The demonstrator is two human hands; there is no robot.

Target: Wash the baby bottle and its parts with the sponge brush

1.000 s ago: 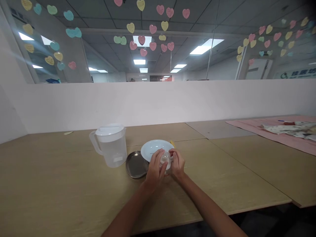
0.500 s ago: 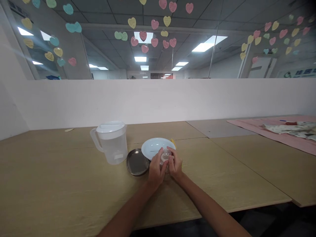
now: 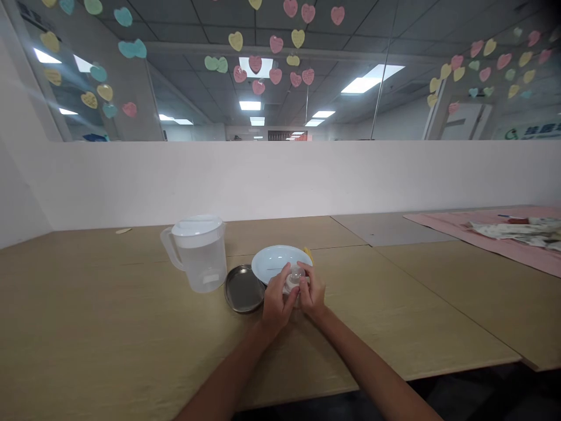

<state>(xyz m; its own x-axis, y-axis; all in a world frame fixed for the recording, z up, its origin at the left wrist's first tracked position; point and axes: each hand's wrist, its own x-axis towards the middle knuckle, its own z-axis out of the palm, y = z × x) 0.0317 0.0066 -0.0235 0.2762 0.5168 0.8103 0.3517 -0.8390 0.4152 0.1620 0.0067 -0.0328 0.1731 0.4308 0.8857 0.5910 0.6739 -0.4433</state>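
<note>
Between both hands is a small baby bottle (image 3: 295, 276), with a clear domed top and a pale collar; its lower part is mostly hidden by my fingers. My left hand (image 3: 277, 295) is closed around its left side. From the right, my right hand (image 3: 312, 291) grips it too, thumb and fingers near the collar. Just behind the hands lies a white oval bowl (image 3: 274, 260), partly covered by my fingers. A round dark metal tray (image 3: 244, 289) sits left of my left hand. Part of a yellow item (image 3: 308, 253) shows at the bowl's right edge.
A translucent lidded pitcher (image 3: 202, 257) stands left of the tray, its handle facing left. A small flat pale piece (image 3: 123, 231) lies near the wall. At far right, a pink cloth (image 3: 442, 222) carries crumpled fabric (image 3: 517, 231). The wooden table (image 3: 131, 339) has its front edge near my forearms.
The view shifts very slightly. Both hands stay on the baby bottle in nearly the same place, and the other things have not moved.
</note>
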